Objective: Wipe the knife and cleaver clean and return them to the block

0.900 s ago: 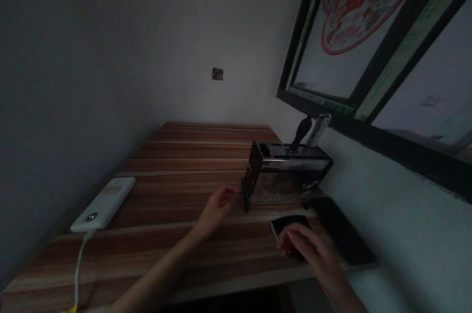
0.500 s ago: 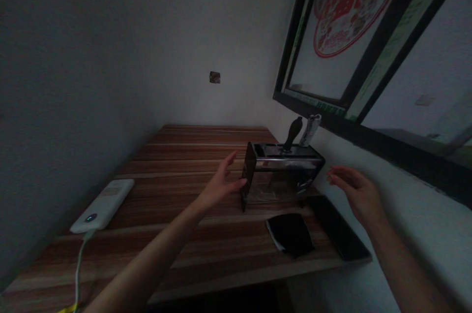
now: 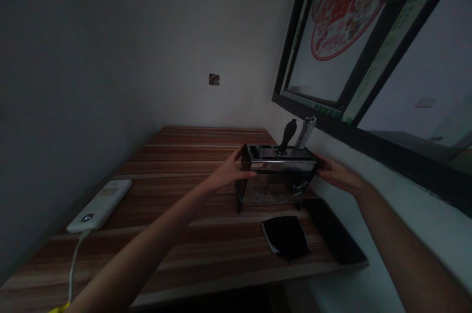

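Note:
A knife holder (image 3: 280,168) with a shiny metal top and see-through front stands on the wooden table. Out of its top slots stick a black-handled knife (image 3: 287,136) and a pale wrapped item (image 3: 306,132) whose kind I cannot make out. My left hand (image 3: 230,171) grips the holder's left end, thumb on the front and fingers round the side. At the opposite end, my right hand (image 3: 337,172) has hold of it, with the fingertips partly hidden behind the corner.
A folded black cloth (image 3: 285,236) lies before the holder. Beside it, along the right wall, is a flat black slab (image 3: 334,232). A white power bank (image 3: 101,204) with a cable lies on the table's (image 3: 191,150) left. A dark-framed picture (image 3: 342,101) hangs at right.
Both hands have closed in on the knife holder from its two sides and now hold its ends. Half a second ago the right hand was apart from it. The view has shifted slightly.

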Action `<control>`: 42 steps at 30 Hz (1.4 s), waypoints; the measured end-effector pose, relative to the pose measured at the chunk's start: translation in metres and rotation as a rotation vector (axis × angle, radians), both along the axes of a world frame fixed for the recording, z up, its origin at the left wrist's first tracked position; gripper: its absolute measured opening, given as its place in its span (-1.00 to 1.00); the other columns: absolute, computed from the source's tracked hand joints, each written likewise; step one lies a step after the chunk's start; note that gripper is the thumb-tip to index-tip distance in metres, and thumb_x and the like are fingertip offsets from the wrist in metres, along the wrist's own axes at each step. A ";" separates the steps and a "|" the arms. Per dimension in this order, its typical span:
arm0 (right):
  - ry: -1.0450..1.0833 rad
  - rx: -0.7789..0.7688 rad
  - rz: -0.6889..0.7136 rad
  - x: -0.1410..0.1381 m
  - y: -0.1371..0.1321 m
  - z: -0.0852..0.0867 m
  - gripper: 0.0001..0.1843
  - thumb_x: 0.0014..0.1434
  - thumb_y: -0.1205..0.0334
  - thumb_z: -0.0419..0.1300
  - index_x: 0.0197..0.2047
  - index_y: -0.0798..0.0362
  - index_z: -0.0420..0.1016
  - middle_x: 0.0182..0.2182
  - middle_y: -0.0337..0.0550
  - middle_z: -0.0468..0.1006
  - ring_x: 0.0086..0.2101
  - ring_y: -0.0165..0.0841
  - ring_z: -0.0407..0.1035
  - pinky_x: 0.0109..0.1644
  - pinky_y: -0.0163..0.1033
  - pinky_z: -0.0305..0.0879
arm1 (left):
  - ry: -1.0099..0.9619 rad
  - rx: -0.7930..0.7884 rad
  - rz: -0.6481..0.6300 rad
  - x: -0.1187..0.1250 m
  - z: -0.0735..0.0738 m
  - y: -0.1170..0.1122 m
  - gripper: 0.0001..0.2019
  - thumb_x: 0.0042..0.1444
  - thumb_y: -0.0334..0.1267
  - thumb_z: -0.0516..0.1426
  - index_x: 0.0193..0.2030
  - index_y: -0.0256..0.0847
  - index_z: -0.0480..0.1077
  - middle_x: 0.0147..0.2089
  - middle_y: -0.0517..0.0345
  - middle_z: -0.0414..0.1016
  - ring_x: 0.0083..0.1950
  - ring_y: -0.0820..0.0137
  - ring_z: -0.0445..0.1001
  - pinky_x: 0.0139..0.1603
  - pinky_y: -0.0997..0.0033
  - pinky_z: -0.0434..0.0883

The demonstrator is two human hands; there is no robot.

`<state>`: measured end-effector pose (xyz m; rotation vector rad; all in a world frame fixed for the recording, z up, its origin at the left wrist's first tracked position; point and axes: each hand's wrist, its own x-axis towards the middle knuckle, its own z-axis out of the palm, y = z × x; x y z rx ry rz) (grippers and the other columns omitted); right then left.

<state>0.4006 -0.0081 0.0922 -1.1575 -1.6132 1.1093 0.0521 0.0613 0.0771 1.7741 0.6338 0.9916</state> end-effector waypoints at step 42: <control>0.128 0.069 -0.096 -0.035 0.033 0.015 -0.24 -0.30 0.05 0.42 0.04 -0.10 0.39 0.02 -0.15 0.47 0.07 -0.07 0.28 0.16 -0.01 0.15 | -0.108 -0.010 0.030 -0.039 0.031 0.016 -0.16 -0.36 -0.32 0.37 0.15 -0.22 0.20 0.18 -0.15 0.29 0.20 0.14 0.26 0.24 0.05 0.13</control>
